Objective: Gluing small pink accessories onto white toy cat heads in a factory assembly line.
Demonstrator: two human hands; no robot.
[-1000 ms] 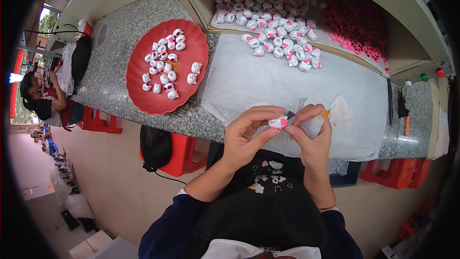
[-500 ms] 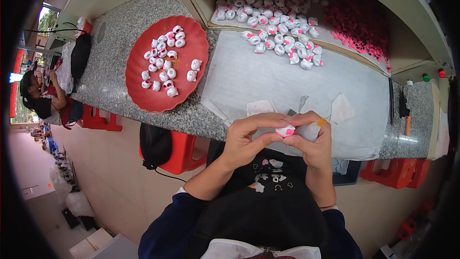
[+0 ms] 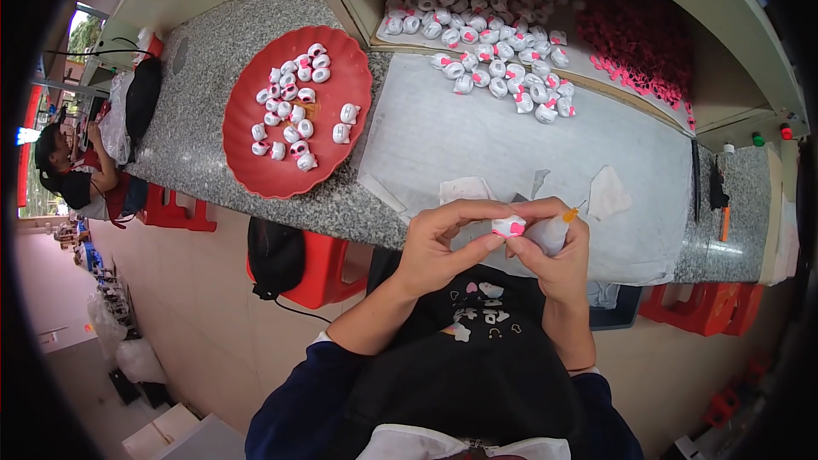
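At the front edge of the speckled stone worktop (image 3: 192,140), both hands are raised close together over a white sheet (image 3: 528,140). The left hand (image 3: 433,249) clamps a small white-and-pink piece (image 3: 509,227) between thumb and fingers. The piece is located between the two hands, above the near part of the sheet, with a bright pink patch on its right side. The right hand (image 3: 566,267) is closed around a translucent bottle (image 3: 550,237); the bottle has an orange tip (image 3: 570,215) with a thin needle, directed up and to the right. The right thumb and forefinger also reach to the right side of the piece; whether they press on it cannot be told.

Behind the hands, two white scraps (image 3: 609,193) and a narrow grey scrap (image 3: 539,179) lie on the sheet. Along the rear edge, similar white pieces (image 3: 490,38) are heaped, extending back into the shelf (image 3: 336,0). To their right is a pile of small pink parts (image 3: 639,55).

To the left of the sheet, a red plate (image 3: 268,179) with a scalloped rim carries more finished-looking white pieces in loose groups. On the right side of the worktop, an orange-handled tool (image 3: 724,223) lies near the edge.
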